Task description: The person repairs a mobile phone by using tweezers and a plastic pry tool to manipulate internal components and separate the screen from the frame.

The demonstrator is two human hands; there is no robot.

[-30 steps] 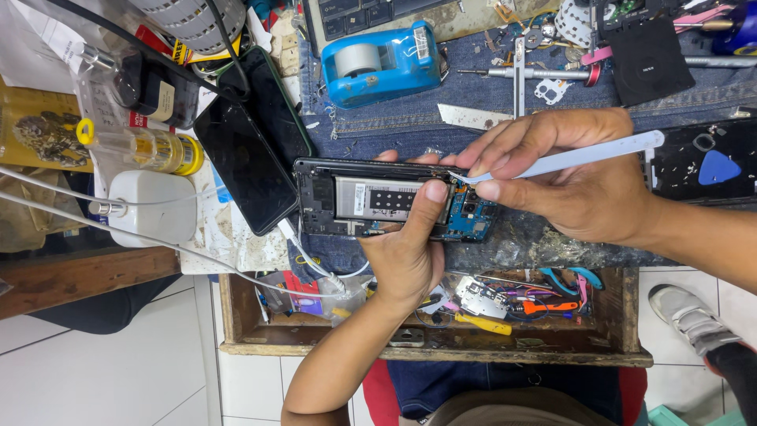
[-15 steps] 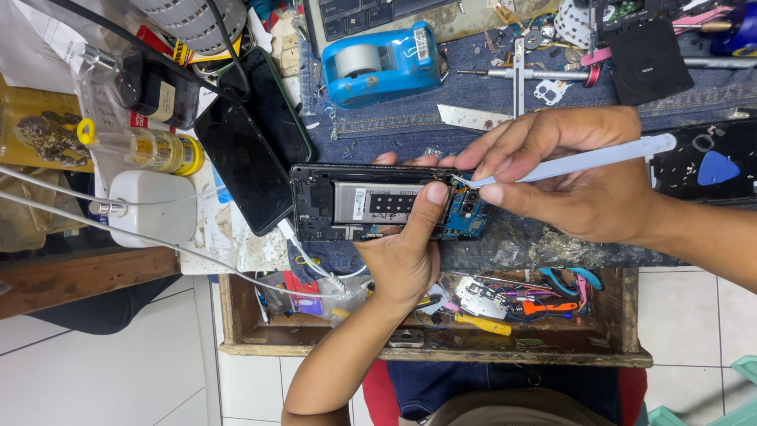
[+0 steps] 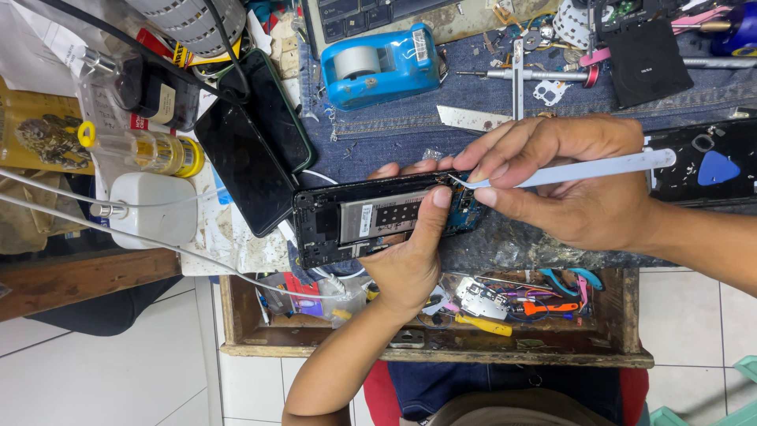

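Observation:
An opened black phone (image 3: 355, 221) with its back off lies across the bench, battery and blue circuit board showing. My left hand (image 3: 406, 260) grips it from below, the thumb pressed on the battery and fingertips showing behind the top edge. My right hand (image 3: 568, 185) pinches pale tweezers (image 3: 583, 168), whose curved tip touches the board at the phone's right end.
Two dark phones (image 3: 252, 158) lie left of the open one. A blue tape dispenser (image 3: 378, 67) sits behind, on denim cloth (image 3: 473, 95). A white charger (image 3: 154, 209) with cables is at left. An open wooden drawer (image 3: 434, 343) of small tools is below the bench edge.
Both hands hold nearly the same pose. The tweezers' tip has shifted only slightly on the board.

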